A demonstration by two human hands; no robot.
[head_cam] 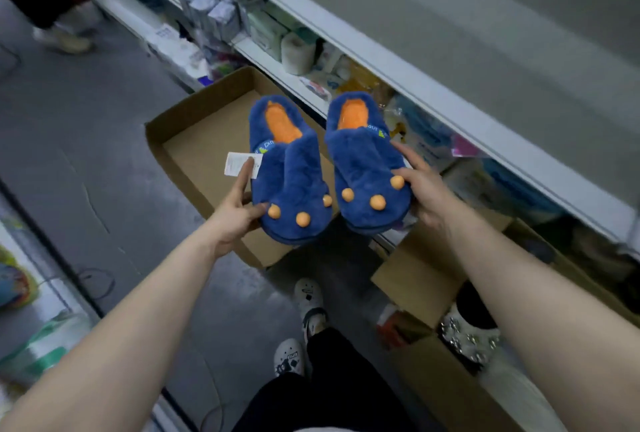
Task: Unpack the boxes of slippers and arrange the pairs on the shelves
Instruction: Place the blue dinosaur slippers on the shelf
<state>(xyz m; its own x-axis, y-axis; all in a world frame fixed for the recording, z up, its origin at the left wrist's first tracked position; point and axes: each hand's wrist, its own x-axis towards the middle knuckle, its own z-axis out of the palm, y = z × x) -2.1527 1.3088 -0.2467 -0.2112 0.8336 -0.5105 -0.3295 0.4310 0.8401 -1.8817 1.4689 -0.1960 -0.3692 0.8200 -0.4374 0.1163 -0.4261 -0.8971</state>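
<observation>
Beside the white shelves (415, 85) on our right, an open cardboard box (201, 140) sits on the floor. Above it we hold two blue plush slippers, toes toward us. Our left hand (235, 213) grips the left slipper (294, 175), thumb over its toe, forefinger touching a white tag (239, 165). Our right hand (426, 196) clasps the right slipper (363, 161) likewise.

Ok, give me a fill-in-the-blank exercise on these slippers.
The left hand holds the left fluffy blue slipper, the right hand the right fluffy blue slipper; both insoles are ___. The white paper tag lies by the ___ hand. Each slipper bears ___ round bobbles.
Missing: orange; left; three.
</observation>
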